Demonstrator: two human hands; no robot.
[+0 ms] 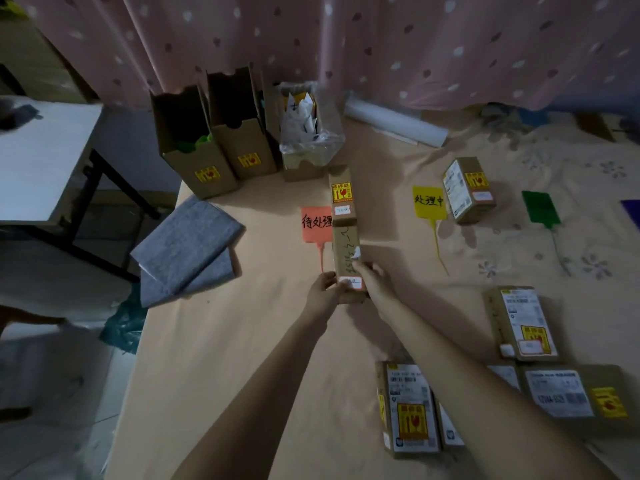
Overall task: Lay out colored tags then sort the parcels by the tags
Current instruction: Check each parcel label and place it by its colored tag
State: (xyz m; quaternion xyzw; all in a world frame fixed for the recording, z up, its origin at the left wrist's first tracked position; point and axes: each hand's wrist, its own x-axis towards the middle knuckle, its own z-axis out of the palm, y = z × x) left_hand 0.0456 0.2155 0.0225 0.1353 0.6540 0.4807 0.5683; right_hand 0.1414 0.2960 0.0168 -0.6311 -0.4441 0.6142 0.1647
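Observation:
A red tag [316, 223] with black writing lies on the bed sheet. Right of it stand two cardboard parcels in a row: a far parcel [341, 195] with a yellow sticker, and a near parcel [346, 251] with handwriting. My left hand [323, 292] and my right hand [374, 282] both grip the near parcel's front end. A yellow tag [428, 201] lies further right, with a parcel [468, 190] beside it. A green tag [540, 206] lies at the right. Several labelled parcels [408, 407] sit at the lower right.
Three open cardboard bins [194, 157] stand at the back, one holding a plastic bag of papers [304, 116]. A folded grey cloth [187, 247] overhangs the left edge. A white roll [394, 124] lies near the curtain. A white table [38, 161] stands at the left.

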